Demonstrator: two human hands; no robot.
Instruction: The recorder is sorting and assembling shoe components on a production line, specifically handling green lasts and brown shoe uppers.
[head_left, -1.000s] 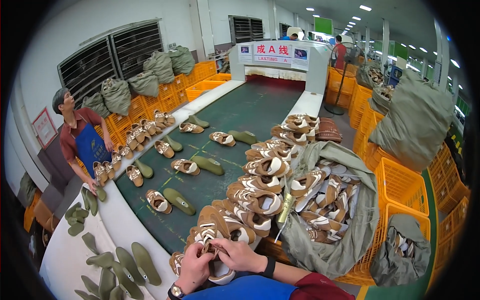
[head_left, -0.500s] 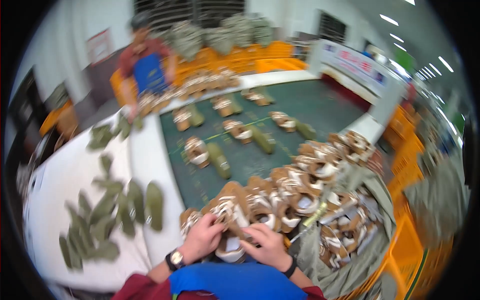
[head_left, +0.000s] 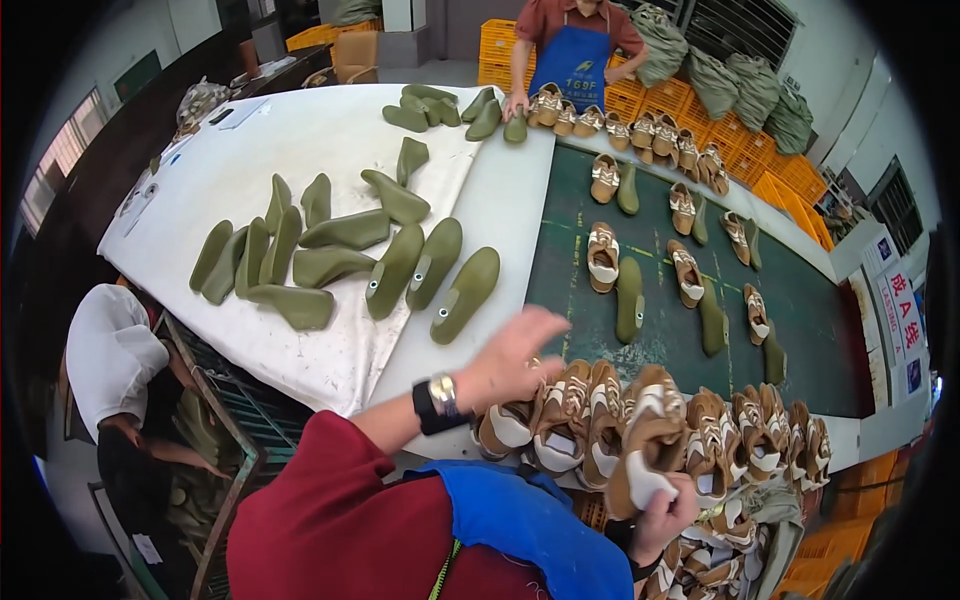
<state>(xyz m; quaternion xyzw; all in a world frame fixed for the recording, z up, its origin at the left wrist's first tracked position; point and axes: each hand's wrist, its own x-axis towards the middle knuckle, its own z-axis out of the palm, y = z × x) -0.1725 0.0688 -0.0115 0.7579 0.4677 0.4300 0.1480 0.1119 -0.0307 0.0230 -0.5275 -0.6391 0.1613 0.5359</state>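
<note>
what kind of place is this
Most likely a shoe factory assembly line. A dark green conveyor belt carries brown shoe uppers paired with olive green shoe lasts, more lasts lie on the white table, and the right hand holds a shoe upper from a heap.

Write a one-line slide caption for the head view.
Right hand grips a tan shoe upper while the open left hand reaches toward green lasts.

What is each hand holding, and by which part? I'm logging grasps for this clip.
The right hand grips a tan-and-white shoe upper at its lower end. The left hand is open, holding nothing.
</note>
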